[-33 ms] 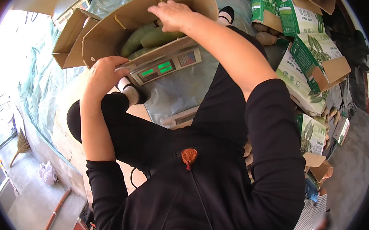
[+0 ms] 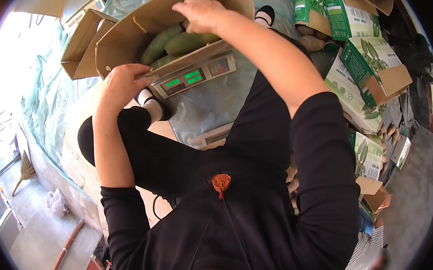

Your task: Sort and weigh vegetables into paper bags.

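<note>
An open cardboard box rests on a digital scale with lit green displays. Several large, oblong green fruits lie inside; their exact kind I cannot tell. My left hand grips the box's near left edge, fingers over the rim and thumb on the outside. Over the fruits, toward the box's right side, hovers my right hand with its fingers stretched out and nothing visible in them. It partly hides the contents. Yellow cord loops show on the box's far wall.
Green-and-white printed cartons are piled to my right, with brownish oblong produce among them. Another open carton stands left of the box. Plastic sheeting covers the surface at left. A person in a striped garment is at lower right.
Very little differs. My right hand sits slightly higher over the box, and the left hand keeps its place on the edge.
</note>
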The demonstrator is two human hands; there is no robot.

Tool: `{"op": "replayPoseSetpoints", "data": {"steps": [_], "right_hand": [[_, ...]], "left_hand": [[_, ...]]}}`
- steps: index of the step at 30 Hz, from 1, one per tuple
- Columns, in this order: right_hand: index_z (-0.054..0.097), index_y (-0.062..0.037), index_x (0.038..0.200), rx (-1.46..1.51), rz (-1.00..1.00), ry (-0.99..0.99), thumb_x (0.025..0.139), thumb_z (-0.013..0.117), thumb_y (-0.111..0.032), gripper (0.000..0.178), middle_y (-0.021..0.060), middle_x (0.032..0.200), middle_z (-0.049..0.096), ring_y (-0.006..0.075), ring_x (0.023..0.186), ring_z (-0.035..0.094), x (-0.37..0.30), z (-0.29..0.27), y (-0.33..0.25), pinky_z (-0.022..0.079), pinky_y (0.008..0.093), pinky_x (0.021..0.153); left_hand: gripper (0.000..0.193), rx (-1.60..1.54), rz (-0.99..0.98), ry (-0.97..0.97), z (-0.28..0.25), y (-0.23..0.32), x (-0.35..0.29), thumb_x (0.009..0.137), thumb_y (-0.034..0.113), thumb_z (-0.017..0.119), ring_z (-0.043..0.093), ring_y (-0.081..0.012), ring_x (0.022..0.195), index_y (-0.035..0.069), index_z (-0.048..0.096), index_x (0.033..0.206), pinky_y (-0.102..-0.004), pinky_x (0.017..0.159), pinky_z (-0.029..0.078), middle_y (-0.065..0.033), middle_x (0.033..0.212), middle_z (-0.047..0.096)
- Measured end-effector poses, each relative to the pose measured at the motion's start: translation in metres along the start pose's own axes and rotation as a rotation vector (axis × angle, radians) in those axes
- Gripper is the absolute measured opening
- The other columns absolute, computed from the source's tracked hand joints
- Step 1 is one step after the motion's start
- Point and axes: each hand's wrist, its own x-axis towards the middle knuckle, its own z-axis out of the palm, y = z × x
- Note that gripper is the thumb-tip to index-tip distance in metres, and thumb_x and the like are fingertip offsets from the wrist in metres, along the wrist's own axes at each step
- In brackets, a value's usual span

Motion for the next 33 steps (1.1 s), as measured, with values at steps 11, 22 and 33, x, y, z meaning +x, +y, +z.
{"op": "replayPoseSetpoints", "data": {"steps": [11,22,33], "right_hand": [[0.06,-0.0048,0.116,0.479,0.438,0.445,0.08,0.066,-0.015,0.038,0.0116,0.099,0.066,0.0201,0.091,0.063,-0.17,-0.093,0.096,0.05,0.0335,0.081],[0.065,-0.0036,0.102,0.574,0.881,-0.095,0.088,0.05,-0.021,0.027,0.0189,0.099,0.066,0.0384,0.094,0.062,-0.404,0.183,0.073,0.049,0.0426,0.079],[0.065,-0.0027,0.1,0.631,0.797,-0.168,0.088,0.05,-0.025,0.03,0.0232,0.102,0.064,0.0416,0.097,0.06,-0.469,0.229,0.039,0.047,0.0457,0.082]], "left_hand": [[0.039,-0.092,0.018,0.05,-0.003,0.001,-0.002,0.079,0.012,0.068,0.066,-0.0236,0.098,0.0,0.062,0.116,-0.0326,0.087,0.049,-0.0164,0.107,0.068],[0.036,-0.127,-0.042,0.136,0.0,-0.003,-0.005,0.081,0.018,0.068,0.067,-0.024,0.097,0.001,0.064,0.113,-0.032,0.084,0.05,-0.0157,0.105,0.068],[0.037,-0.158,0.019,0.13,0.004,-0.015,0.007,0.083,0.013,0.066,0.065,-0.0212,0.1,0.001,0.063,0.117,-0.0307,0.088,0.049,-0.0165,0.109,0.067]]}}
